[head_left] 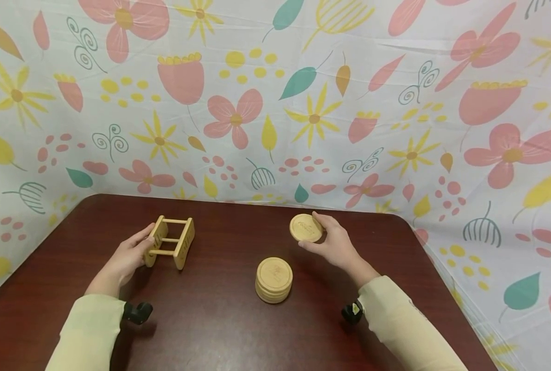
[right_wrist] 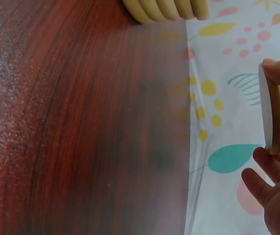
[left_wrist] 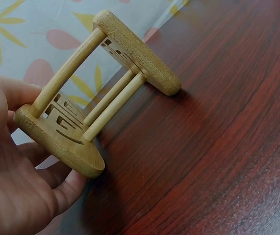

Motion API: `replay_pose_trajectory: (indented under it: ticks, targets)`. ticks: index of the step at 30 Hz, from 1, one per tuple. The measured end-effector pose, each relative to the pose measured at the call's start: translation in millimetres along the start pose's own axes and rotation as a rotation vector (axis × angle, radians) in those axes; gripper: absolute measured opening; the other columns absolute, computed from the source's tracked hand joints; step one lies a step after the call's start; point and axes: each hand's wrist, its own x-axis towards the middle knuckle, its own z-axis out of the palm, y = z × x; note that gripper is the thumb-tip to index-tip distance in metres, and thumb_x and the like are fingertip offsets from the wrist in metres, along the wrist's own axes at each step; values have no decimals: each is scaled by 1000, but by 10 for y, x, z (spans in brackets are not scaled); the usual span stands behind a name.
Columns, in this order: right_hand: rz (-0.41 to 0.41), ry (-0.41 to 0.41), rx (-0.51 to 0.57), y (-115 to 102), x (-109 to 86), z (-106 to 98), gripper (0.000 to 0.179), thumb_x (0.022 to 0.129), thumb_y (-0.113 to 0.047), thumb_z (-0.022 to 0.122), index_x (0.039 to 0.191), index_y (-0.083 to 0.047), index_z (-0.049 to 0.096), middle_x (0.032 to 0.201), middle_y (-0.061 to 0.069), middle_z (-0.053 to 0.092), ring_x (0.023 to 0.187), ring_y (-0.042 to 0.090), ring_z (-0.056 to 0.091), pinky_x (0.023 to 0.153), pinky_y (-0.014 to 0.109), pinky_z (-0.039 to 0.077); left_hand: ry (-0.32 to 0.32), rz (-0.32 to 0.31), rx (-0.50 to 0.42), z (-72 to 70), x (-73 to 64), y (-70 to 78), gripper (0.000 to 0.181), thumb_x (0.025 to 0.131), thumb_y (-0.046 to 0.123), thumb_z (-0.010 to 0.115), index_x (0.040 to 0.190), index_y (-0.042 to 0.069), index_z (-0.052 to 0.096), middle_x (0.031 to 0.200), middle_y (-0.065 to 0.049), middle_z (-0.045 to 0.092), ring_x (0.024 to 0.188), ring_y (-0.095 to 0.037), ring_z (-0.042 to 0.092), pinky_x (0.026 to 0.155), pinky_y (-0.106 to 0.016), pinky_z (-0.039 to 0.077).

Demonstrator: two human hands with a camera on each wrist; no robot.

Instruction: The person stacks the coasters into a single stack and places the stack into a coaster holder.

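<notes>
My left hand (head_left: 129, 256) grips one end panel of a small wooden coaster rack (head_left: 169, 240) at the left of the table. The rack has two rounded panels with cut-out slots, joined by thin dowels (left_wrist: 113, 107). In the right wrist view, my right hand (right_wrist: 279, 196) pinches a round wooden coaster (right_wrist: 272, 110) by its edge, thumb on one side and fingers on the other. From the head view this coaster shows an engraved face and is raised over the table's back right. A stack of several matching coasters (head_left: 274, 278) sits at the middle, between my hands.
The dark reddish wood table (head_left: 220, 330) has rounded back corners. Behind it hangs a white cloth (head_left: 266, 103) printed with flowers and leaves, running down along the right side too. Black wrist cameras (head_left: 138, 313) are strapped at both cuffs.
</notes>
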Motion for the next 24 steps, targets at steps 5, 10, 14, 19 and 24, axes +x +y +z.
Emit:
replay_pose_trajectory:
  ticks: [5, 10, 14, 19, 24]
  targets:
    - [-16, -4, 10, -29, -24, 9, 88, 73, -44, 79, 143, -7, 42, 138, 14, 47, 115, 28, 53, 89, 43, 49, -4, -5, 2, -10, 1, 1, 57, 103, 33, 32, 153, 21, 6, 157, -23, 4, 143, -44, 11, 109, -63, 20]
    - [-28, -12, 27, -54, -63, 17, 88, 73, -45, 79, 143, -7, 41, 138, 13, 47, 115, 28, 53, 88, 44, 50, -8, -7, 12, -10, 8, -13, 57, 103, 34, 32, 153, 22, 6, 157, -23, 4, 142, -44, 11, 109, -63, 20]
    - [-50, -14, 29, -75, -78, 26, 88, 73, -42, 80, 143, -6, 42, 137, 13, 48, 114, 27, 53, 88, 44, 50, -2, 4, 16, -6, 6, -18, 57, 103, 34, 32, 153, 21, 7, 157, -23, 5, 142, -44, 12, 109, -62, 21]
    - [-68, -12, 25, -113, -85, 38, 87, 72, -41, 81, 142, -7, 42, 135, 12, 50, 112, 25, 54, 85, 39, 50, 0, 7, 13, -1, 3, -5, 57, 103, 33, 32, 153, 20, 7, 157, -22, 5, 142, -43, 12, 109, -62, 21]
    - [-79, -13, 28, -153, -104, 62, 86, 71, -41, 81, 142, -9, 44, 135, 11, 51, 105, 22, 55, 80, 35, 49, 1, 8, 3, -13, 2, -1, 57, 103, 32, 33, 153, 19, 7, 157, -22, 5, 143, -43, 11, 109, -62, 21]
